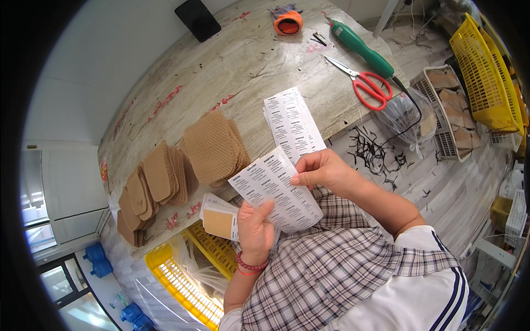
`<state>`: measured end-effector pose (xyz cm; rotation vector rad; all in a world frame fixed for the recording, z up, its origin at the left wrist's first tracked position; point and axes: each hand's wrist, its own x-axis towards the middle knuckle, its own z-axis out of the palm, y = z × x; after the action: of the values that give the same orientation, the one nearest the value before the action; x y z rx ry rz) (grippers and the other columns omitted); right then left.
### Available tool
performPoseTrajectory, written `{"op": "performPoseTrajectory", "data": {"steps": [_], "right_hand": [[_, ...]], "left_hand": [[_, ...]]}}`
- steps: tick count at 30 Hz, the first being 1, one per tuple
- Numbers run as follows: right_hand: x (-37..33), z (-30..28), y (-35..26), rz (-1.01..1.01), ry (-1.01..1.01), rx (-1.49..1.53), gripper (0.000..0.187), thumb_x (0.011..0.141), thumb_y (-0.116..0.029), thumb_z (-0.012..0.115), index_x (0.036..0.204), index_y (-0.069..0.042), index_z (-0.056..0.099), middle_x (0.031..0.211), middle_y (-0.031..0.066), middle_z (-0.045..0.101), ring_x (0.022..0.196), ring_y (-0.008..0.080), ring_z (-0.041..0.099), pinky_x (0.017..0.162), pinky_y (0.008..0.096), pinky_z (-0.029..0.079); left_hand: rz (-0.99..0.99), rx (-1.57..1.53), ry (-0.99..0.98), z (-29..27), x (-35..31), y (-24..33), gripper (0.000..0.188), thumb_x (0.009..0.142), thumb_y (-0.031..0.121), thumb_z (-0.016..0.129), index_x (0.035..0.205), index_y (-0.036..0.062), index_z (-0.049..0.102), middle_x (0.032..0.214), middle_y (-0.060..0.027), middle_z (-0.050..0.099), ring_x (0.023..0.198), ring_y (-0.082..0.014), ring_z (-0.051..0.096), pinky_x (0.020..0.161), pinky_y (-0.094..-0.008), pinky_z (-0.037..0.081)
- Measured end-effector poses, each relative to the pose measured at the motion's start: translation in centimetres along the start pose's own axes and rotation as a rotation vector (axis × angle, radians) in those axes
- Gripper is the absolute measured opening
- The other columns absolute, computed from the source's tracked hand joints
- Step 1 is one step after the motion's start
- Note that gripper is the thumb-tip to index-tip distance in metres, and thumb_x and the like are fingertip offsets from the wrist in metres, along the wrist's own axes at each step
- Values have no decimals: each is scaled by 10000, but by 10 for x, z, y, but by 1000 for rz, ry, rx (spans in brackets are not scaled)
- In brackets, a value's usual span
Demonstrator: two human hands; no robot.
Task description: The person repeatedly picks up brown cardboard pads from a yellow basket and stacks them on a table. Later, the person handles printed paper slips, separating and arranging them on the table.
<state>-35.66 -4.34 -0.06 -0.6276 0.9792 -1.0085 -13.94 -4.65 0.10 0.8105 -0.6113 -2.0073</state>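
Observation:
A white sheet of printed labels (274, 193) is held up over my lap, tilted. My left hand (256, 231) grips its lower left edge, thumb lying on the front. At the upper right edge my right hand (326, 174) pinches it between thumb and bent forefinger. More label sheets (292, 118) lie on the table just beyond. Left of the sheet stands a stack of brown textured pieces with rounded corners (214, 148), and further stacks of brown pieces (160, 172) run along the table edge. Beside my left wrist is a small pile of cards with a tan face (218, 223).
On the wooden table (165, 77) lie red-handled scissors (367, 88), a green corded tool (361, 48), an orange tape roll (288, 23) and a black tablet-like slab (197, 19). Yellow baskets (165, 273) stand below left and at right (486, 77). Black scraps (375, 154) litter the floor.

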Motion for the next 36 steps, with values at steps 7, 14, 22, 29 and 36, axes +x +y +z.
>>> {"op": "performPoseTrajectory", "data": {"steps": [7,14,22,29,36], "right_hand": [[0,3,-3,-48,81,52,143,774,-59,780,751,-43,639,743,17,659,629,51,551,568,199,422],[0,3,-4,-75,125,54,161,768,-64,790,758,-41,631,731,13,649,629,51,546,559,195,419],[13,-17,-8,-199,235,-62,154,815,-129,763,847,-7,676,759,35,669,624,53,558,531,190,430],[36,-29,-15,-613,671,-706,227,858,-187,720,981,2,688,825,45,689,710,85,607,642,263,492],[-1,-2,-8,-110,61,-170,187,865,-161,714,936,12,713,813,30,677,701,81,582,622,246,480]], "left_hand": [[2,-5,43,4,-1,-1,334,894,-61,573,1224,-36,532,1216,-145,623,1113,-220,599,1014,-353,451],[23,-17,40,2,-2,-1,343,895,-66,563,1234,-35,527,1227,-149,616,1120,-225,594,1016,-354,451],[40,29,82,-5,-2,0,330,899,-63,561,1227,-37,531,1208,-139,628,1105,-216,605,1004,-350,460],[39,3,54,-11,-4,0,309,903,-59,560,1210,-32,545,1198,-136,636,1091,-210,614,986,-337,471],[3,-18,18,-3,-3,2,306,893,-67,566,1197,-34,561,1186,-136,644,1090,-210,615,991,-338,466]]}}
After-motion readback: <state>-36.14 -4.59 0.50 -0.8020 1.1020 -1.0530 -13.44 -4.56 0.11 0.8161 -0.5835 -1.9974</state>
